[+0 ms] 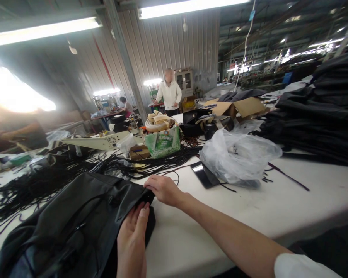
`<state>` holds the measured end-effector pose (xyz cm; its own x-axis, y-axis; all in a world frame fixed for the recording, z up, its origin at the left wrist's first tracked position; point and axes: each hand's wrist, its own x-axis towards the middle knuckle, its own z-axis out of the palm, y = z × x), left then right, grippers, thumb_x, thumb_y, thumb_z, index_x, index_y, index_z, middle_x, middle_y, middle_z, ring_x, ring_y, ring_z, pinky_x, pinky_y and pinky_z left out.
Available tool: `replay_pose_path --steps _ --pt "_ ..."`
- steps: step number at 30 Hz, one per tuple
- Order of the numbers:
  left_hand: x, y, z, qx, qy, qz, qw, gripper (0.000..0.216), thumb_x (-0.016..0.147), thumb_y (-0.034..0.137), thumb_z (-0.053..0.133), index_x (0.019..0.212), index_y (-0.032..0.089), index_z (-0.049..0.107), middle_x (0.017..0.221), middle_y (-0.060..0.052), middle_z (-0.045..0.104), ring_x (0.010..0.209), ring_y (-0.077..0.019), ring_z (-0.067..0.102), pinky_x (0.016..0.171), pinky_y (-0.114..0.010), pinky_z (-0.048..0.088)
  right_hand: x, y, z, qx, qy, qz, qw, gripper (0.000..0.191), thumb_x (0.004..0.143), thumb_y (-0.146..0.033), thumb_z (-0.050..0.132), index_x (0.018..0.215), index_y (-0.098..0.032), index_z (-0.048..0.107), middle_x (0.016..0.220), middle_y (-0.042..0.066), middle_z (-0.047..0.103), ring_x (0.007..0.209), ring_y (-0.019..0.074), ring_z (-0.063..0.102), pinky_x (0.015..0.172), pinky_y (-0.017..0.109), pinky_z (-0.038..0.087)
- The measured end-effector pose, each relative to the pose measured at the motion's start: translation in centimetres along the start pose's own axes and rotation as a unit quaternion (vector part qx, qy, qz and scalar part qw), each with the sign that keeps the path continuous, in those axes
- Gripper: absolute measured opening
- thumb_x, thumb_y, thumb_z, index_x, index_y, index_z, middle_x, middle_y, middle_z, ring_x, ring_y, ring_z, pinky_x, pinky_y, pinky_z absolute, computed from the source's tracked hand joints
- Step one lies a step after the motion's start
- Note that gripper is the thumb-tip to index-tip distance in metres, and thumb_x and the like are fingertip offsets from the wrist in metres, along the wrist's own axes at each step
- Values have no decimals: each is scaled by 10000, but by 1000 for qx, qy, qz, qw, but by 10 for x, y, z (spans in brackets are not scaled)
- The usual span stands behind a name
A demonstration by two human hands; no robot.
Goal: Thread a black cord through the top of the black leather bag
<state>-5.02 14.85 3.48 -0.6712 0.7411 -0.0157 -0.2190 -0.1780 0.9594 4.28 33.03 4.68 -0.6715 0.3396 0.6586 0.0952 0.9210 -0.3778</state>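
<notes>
A black bag of leather-like material [75, 227] lies on the white table [249, 216] in front of me. My left hand [132, 239] rests flat on its right edge, fingers stretched out together. My right hand [164, 189] reaches across from the right and pinches the bag's upper right corner, fingers curled over the black material.
Loose black cords [31, 181] spread over the table's left and middle. A clear plastic bag [237, 156] and a dark phone-like slab [204, 175] lie to the right. Stacked black material [319, 112] fills the far right. A green sack [164, 141], cardboard boxes and people stand farther back.
</notes>
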Motion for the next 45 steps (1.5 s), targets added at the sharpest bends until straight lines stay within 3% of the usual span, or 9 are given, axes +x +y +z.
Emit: replay_pose_path --steps 5,10,13,22,30,34,37,41,45 --pt "8 5 8 -138 -7 -3 990 512 802 153 864 1303 236 796 1549 -97 707 1533 -361 583 1288 -500 495 0 1 2 -20 -15 -16 1000 193 1088 -131 626 1202 -232 745 1174 36 754 1009 179 722 868 254 516" --pt "16 14 9 -212 -17 -82 974 235 938 281 790 1144 185 851 1518 -148 720 1465 -348 649 1210 -473 579 2 1 2 -21 -29 -9 999 203 1080 -120 633 1205 -230 751 1196 33 748 999 167 728 843 242 517" --pt "17 18 13 -216 22 -113 970 214 1000 234 687 1103 133 845 1444 -188 752 1407 -327 695 1214 -475 577 1 0 2 -15 -25 0 1000 215 1076 -109 634 1215 -225 749 1206 33 741 998 162 727 829 233 516" --pt "12 16 18 -219 72 -101 968 428 703 -81 686 1047 128 831 1375 -139 788 1389 -369 702 1164 -515 618 1 1 -3 -40 -35 -31 998 246 1050 -85 634 1190 -243 759 1182 18 747 956 160 716 786 242 486" --pt "13 16 22 -189 76 -75 976 416 774 -58 699 1132 123 809 1366 -166 784 1314 -350 750 1140 -528 631 3 0 3 -26 -50 -62 996 194 1097 -148 630 1176 -233 785 1225 19 746 1011 154 695 845 229 479" --pt "14 23 27 -125 59 -72 988 248 902 19 695 1115 109 783 1299 -176 796 1154 -307 811 997 -446 710 5 -1 10 -19 -66 -67 995 190 1079 -154 663 1166 -229 814 1228 19 748 1008 157 690 853 239 481" --pt "17 28 32 -53 70 -92 992 161 962 33 621 1060 79 741 1065 -170 809 877 -243 833 776 -348 729 6 -1 12 -17 -78 -73 994 171 1051 -150 701 1145 -220 826 1180 28 755 1002 167 687 863 253 491" --pt "25 31 35 12 101 -111 989 58 916 100 697 953 60 717 807 -97 726 539 -171 697 454 -268 593 7 -6 8 -1 -87 -80 993 235 1018 -68 682 1169 -192 811 1182 48 761 1047 173 702 902 253 511" --pt "22 35 33 71 93 -107 987 162 816 222 761 886 87 704 746 -49 678 428 -137 569 333 -256 445 3 -18 -6 8 -26 -80 996 295 1057 -74 599 1263 -188 776 1314 76 744 1115 177 717 941 258 537"
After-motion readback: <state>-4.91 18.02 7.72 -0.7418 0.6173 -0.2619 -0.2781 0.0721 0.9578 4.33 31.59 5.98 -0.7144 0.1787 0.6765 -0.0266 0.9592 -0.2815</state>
